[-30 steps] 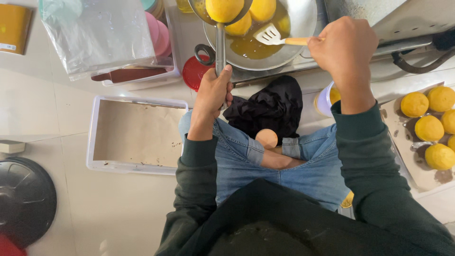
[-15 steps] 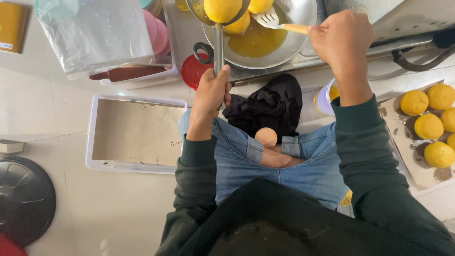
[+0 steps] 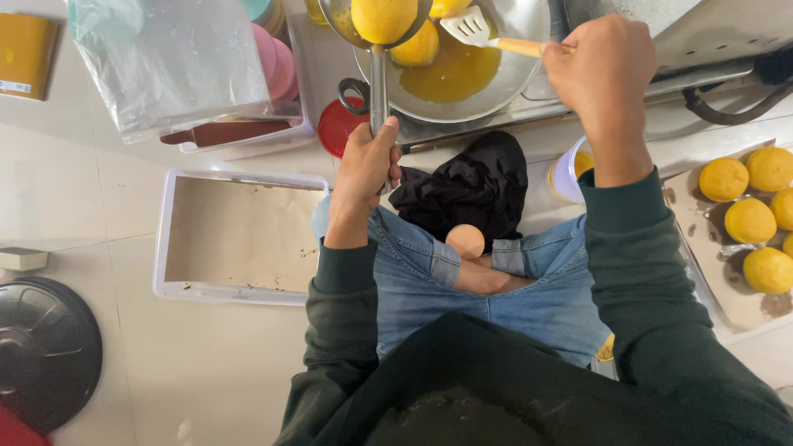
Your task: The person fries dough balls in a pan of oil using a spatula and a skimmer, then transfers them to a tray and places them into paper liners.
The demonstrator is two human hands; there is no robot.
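Overhead, left hand [image 3: 366,165] grip tight round strainer handle [image 3: 378,87], right hand [image 3: 599,70] fisted on spatula [image 3: 487,35].

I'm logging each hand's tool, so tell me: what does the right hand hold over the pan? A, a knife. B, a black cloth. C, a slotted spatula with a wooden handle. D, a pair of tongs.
C: the right hand grips a wooden handle ending in a slotted spatula over the oily pan.

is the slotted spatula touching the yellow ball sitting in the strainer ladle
Apart. The head view shows the slotted spatula, held by the right hand, lying over the oil in the wok, with a clear gap from the yellow ball in the strainer ladle.
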